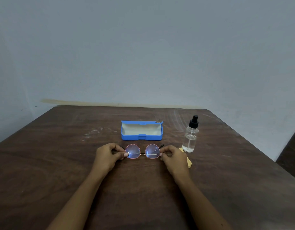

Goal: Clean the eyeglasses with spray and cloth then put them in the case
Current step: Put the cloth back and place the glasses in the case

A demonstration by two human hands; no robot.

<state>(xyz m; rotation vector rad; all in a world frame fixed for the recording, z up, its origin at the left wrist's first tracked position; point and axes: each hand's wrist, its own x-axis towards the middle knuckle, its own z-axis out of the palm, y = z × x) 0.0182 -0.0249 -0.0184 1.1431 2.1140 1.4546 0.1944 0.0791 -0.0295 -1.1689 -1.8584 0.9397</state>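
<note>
Round eyeglasses (142, 151) with a thin pink frame are held just above the brown table, lenses facing me. My left hand (108, 156) pinches the left end of the frame and my right hand (172, 157) pinches the right end. Behind them a blue case (141, 138) lies with its lid up, its cream lining empty. To the right stands a clear spray bottle (190, 135) with a black nozzle. A yellow cloth (189, 162) lies at the bottle's foot, mostly hidden by my right hand.
The dark wooden table (60, 163) reaches a plain grey wall at the back. Its right edge drops off near a dark object (291, 150). Pale smears mark the tabletop at the back.
</note>
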